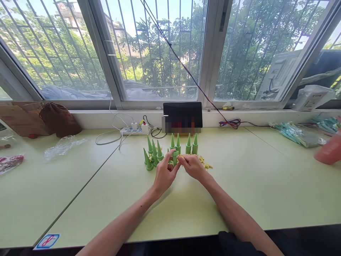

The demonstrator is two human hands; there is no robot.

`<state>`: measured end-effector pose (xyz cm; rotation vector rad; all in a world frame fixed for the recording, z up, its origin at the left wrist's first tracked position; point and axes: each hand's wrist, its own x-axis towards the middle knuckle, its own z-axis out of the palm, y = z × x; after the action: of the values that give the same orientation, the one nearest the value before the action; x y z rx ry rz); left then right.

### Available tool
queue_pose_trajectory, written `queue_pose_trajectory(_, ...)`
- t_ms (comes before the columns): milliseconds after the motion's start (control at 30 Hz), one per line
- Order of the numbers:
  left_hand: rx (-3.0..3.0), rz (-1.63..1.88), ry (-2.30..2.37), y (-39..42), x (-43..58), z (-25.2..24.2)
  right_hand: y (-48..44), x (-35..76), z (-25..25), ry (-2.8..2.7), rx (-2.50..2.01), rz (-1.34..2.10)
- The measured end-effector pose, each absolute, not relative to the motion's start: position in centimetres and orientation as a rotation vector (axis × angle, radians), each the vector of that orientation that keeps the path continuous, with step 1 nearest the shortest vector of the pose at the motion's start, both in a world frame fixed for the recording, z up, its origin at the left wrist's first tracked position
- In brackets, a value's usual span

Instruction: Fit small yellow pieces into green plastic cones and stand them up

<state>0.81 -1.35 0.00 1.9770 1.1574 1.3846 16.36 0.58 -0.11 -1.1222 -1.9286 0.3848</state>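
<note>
My left hand [164, 172] holds a green cone-shaped piece [175, 156] with its wide end up and its tip down. Closed in a pinch, my right hand [194, 165] meets the wide end of that piece; a bit of yellow shows at its fingertips, too small to make out fully. Several green cones stand point up to the left [154, 153], and more green cones [195, 144] stand behind my hands. Small yellow pieces [206, 163] lie scattered on the table beside my right hand.
Behind the cones a dark-screened tablet [182, 114] leans by the window. A power strip [135, 130] with white cables sits left of it. Clear plastic wrap [62, 146] and a brown bag [60, 119] lie far left. Plastic packets [295, 133] and a red container [329, 149] are at right.
</note>
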Motion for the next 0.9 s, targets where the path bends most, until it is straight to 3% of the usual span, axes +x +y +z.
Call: queue_pose_trajectory(900, 2.014, 1.404, 1.222, -1.37, 1.05, 0.13, 0.76, 16.40, -0.45, -1.976, -1.188, 0.357)
